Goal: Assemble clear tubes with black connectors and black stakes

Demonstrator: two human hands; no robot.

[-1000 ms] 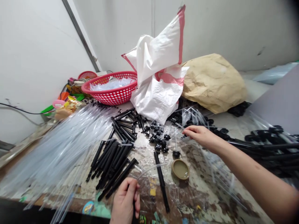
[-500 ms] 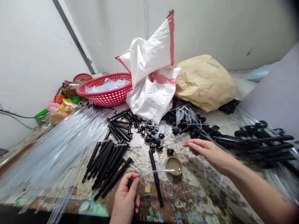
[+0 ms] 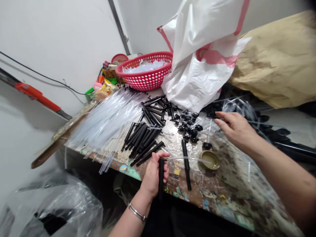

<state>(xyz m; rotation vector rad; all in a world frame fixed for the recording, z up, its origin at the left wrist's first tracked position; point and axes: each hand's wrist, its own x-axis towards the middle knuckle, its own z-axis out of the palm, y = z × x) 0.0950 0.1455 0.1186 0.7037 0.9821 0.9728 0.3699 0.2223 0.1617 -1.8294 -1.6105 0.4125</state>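
Note:
My left hand (image 3: 157, 171) is closed around a black plastic tube (image 3: 161, 174), held upright at the table's front edge. A thin clear tube (image 3: 184, 158) runs from its top end to the right, its tip over or in a small round dish (image 3: 209, 160) of pale liquid. Beneath that clear tube lies another black tube (image 3: 186, 168). My right hand (image 3: 235, 130) is raised with thumb and fingers apart, and I see nothing between them. Close to its fingertips, a clear tube stands up from a black cap-like fitting (image 3: 207, 145) behind the dish.
Left of centre lie several black tubes (image 3: 143, 138) and a fan of long clear tubes (image 3: 106, 121). Black fittings (image 3: 190, 126) are heaped in the middle. Behind stand a red basket (image 3: 145, 82), a white sack (image 3: 195, 72) and brown paper (image 3: 276, 62). Clear plastic (image 3: 54, 204) hangs lower left.
The view has swung left and down. My right hand has opened its pinched fingers and reached farther back. My left hand still holds the black tube, now more plainly seen.

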